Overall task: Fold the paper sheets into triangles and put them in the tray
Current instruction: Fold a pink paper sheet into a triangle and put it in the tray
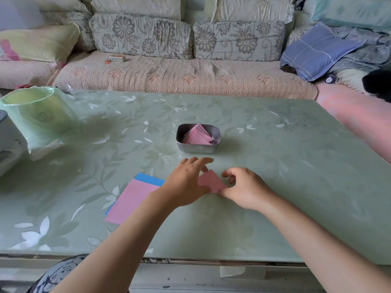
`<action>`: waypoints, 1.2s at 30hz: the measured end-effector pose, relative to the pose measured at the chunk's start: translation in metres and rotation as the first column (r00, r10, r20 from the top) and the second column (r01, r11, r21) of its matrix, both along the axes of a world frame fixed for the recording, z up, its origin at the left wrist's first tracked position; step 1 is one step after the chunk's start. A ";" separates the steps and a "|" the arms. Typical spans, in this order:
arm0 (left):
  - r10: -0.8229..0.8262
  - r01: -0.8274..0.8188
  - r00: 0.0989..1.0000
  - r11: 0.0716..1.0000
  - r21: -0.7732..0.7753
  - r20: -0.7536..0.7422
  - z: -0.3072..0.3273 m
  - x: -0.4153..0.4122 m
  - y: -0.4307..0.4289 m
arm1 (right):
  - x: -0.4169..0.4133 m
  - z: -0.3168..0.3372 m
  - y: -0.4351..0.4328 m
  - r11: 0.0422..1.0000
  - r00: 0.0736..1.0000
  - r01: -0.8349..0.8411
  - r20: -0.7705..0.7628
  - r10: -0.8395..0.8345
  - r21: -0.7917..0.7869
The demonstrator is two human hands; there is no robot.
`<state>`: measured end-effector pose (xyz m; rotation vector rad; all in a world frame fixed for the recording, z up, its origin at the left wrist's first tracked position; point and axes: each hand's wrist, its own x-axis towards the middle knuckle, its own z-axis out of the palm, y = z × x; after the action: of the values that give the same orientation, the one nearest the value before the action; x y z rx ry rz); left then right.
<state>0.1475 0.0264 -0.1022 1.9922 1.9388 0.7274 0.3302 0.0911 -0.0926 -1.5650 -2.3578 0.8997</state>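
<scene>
- A person's two bare forearms reach from the near edge over a counter [275, 144] covered in pale green floral plastic.
- A small pink sheet [212, 182] lies on the counter between the hands, near the middle and tilted like a diamond.
- The left hand [186, 182] lies on the sheet's left part, fingers loosely spread and fairly straight, gripping nothing.
- The right hand [243, 187] has its fingers curled, and its thumb and fingers pinch the sheet's right edge.
- A metal tray [197, 148] stands just beyond the hands and holds folded pink triangles [197, 135], which lean together.
- A stack of unfolded sheets [131, 199] lies left of the left wrist, pink on top with blue showing beneath.
- A bin [36, 111] lined with a green bag stands at the far left.
- A floral sofa [179, 75] runs behind the counter.
</scene>
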 end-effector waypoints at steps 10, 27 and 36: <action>0.056 -0.102 0.967 0.979 0.175 0.249 0.012 0.003 0.001 | -0.003 0.003 0.001 0.998 0.958 0.045 -0.280 -0.058 -0.050; 0.099 -0.042 0.985 0.931 0.363 -0.140 0.028 -0.003 -0.009 | 0.005 0.011 0.008 0.994 0.910 -0.064 -0.404 0.094 0.087; 0.069 -0.068 0.998 0.983 0.168 0.004 0.028 -0.007 -0.011 | 0.001 0.008 0.015 0.988 0.859 -0.107 -0.491 0.147 0.110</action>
<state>0.1408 0.0155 -0.0743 2.0291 2.0165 0.9357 0.3316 0.1058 -0.0850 -0.9955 -2.1009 1.0696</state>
